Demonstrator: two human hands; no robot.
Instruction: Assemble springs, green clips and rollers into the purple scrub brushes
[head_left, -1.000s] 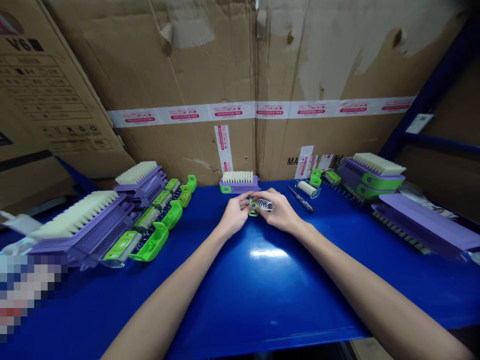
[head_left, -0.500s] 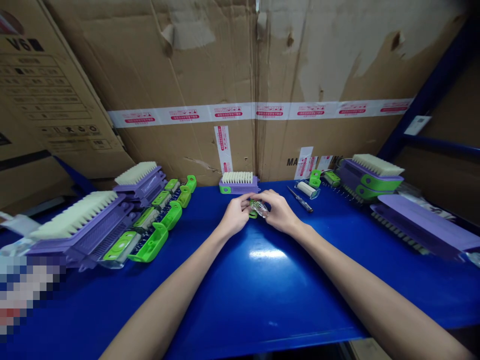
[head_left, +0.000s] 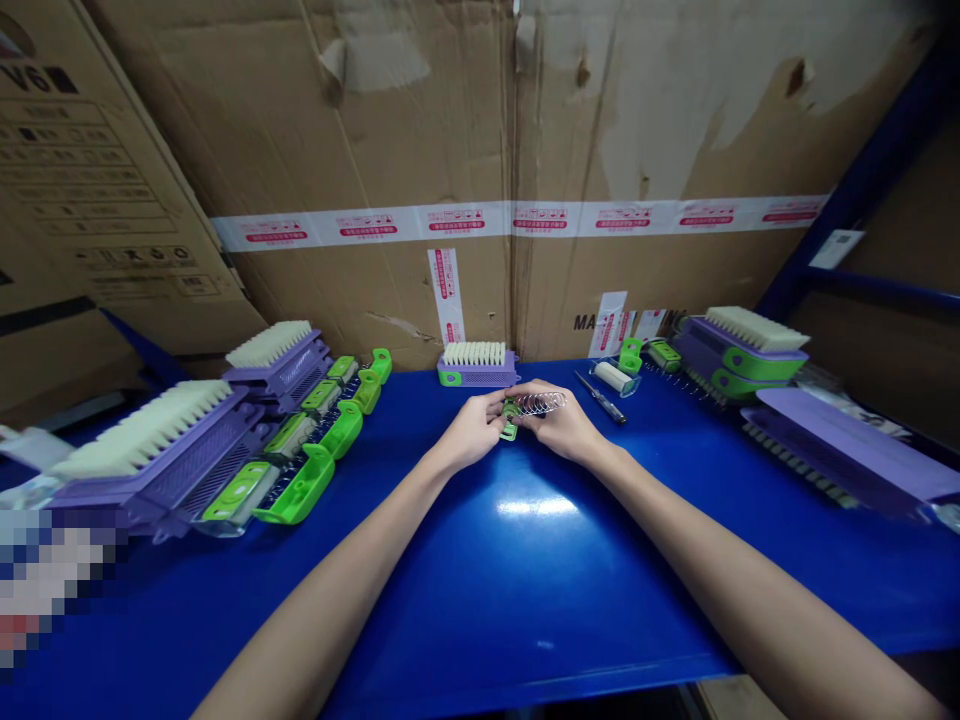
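Table surface: glossy deep blue. Brush bodies: lilac purple, with cream-white bristles. Handles: bright lime green. Small brush at the rear: purple with a green end and white bristles. Spring: silver metal, on a green part. Cardboard wall: brown, crossed by white tape printed in red.

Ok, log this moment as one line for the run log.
left hand: grips small green plastic piece | right hand: holds clear ribbed roller against it | surface: blue table | nearby: purple brush block, screwdriver
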